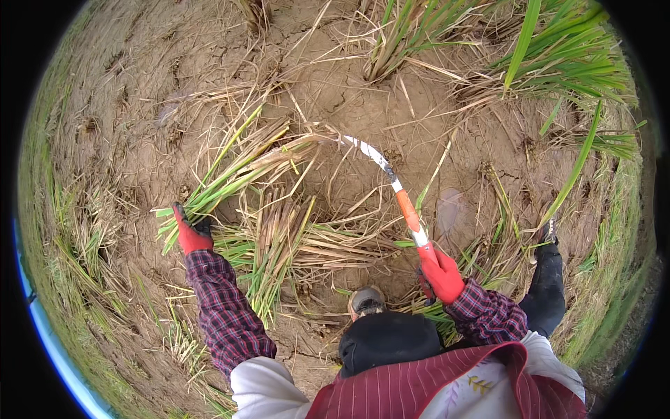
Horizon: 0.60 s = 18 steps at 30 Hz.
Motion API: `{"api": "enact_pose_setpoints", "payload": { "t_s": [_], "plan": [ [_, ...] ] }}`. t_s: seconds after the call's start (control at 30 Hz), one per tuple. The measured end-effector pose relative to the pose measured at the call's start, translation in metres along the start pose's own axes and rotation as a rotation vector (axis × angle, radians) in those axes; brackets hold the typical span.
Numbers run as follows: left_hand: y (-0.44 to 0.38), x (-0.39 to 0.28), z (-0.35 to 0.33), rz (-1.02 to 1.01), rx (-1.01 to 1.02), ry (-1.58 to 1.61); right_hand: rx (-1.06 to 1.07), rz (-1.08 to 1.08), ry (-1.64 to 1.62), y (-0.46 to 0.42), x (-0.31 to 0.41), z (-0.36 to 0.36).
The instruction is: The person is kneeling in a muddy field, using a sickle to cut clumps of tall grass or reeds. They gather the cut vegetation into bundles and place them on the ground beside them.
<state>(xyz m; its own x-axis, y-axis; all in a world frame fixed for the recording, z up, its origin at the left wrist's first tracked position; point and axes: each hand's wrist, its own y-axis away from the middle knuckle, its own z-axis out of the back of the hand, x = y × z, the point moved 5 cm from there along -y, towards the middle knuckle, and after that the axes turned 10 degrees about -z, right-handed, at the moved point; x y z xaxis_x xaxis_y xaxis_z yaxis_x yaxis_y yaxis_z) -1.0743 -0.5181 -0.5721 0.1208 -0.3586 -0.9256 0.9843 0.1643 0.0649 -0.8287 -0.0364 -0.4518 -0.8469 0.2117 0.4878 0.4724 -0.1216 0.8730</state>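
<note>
My left hand (pixel 193 230), in a red and black glove, grips a bundle of cut green and brown stalks (pixel 246 170), its ends pointing up and right. In my red-gloved right hand (pixel 439 275) is a sickle with an orange and white handle (pixel 407 209). Its curved blade (pixel 366 149) points up and left, with the tip by the dry ends of the held bundle. More cut stalks (pixel 335 249) lie crosswise on the soil between my hands, with another bunch (pixel 272 251) across them.
Standing green clumps (pixel 398 47) rise at the top and a denser one (pixel 570 63) at the upper right. Loose straw and stubble cover the cracked mud (pixel 335 89). My shoe (pixel 367 301) is below the cut stalks; my other leg (pixel 547 283) is at the right.
</note>
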Motion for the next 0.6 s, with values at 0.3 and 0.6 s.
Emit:
{"api": "enact_pose_setpoints", "payload": {
  "t_s": [0.3, 0.6],
  "plan": [
    [0.005, -0.217, -0.126, -0.568, -0.222, -0.577, -0.328, 0.005, -0.632, -0.057, 0.028, 0.016],
    [-0.032, -0.369, -0.366, -0.967, 0.018, -0.344, -0.255, 0.200, -0.207, -0.084, 0.099, -0.011]
  ]
}}
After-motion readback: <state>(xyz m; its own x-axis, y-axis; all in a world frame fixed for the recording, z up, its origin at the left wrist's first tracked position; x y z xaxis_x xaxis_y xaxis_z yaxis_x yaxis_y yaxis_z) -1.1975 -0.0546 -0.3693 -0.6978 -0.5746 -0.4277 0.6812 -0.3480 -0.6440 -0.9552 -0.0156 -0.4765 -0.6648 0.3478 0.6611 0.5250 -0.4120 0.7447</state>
